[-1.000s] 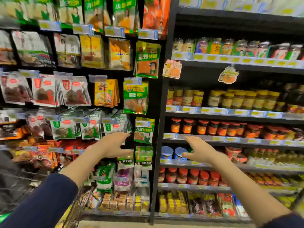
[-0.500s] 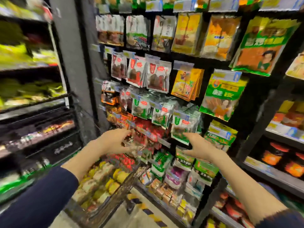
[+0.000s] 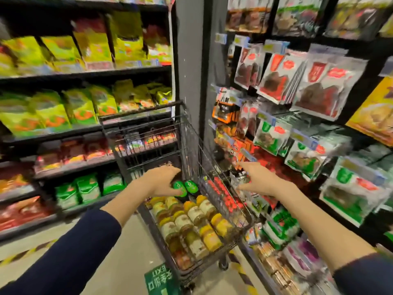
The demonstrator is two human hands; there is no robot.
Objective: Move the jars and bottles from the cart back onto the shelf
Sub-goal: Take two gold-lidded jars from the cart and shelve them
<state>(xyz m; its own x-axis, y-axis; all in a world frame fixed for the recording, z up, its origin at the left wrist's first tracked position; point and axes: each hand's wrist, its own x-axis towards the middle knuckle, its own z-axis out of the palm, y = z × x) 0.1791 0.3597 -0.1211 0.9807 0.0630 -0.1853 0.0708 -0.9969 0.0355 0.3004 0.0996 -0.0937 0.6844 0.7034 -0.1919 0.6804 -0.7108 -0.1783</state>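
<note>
Head view: the left hand [image 3: 161,180] hovers over the far end of the shopping cart [image 3: 140,112]. Its fingers are loosely curved and hold nothing that shows. The thumb lies just beside the nearer of two green-capped bottles [image 3: 184,186], though blur hides whether it touches. The right hand [image 3: 258,179] is spread and empty, palm down, above the cart's right wall.

The two bottles are dark and sit side by side against the far wall, caps turned up toward the camera. From them to the near edge, the cart floor is packed with yellow-lidded jars [image 3: 192,225] in tight rows, touching each other, most on their sides. A row of red-lidded jars [image 3: 221,195] runs along the right wall.

The jars look like glass, so I judge them stiff, fairly heavy for their size, smooth, and breakable if knocked together or dropped. The safest hold is probably around the body just under the lid, not on the lid alone, lifting straight up so neighbours do not roll. The bottles are probably best taken at the neck or shoulder.

Beyond the cart's left side stand shelves of yellow-green bags [image 3: 80,107]. Beyond its right side hang rows of packets [image 3: 314,90]. No jar shelf shows here, so a turn is probably needed to put them back.
</note>
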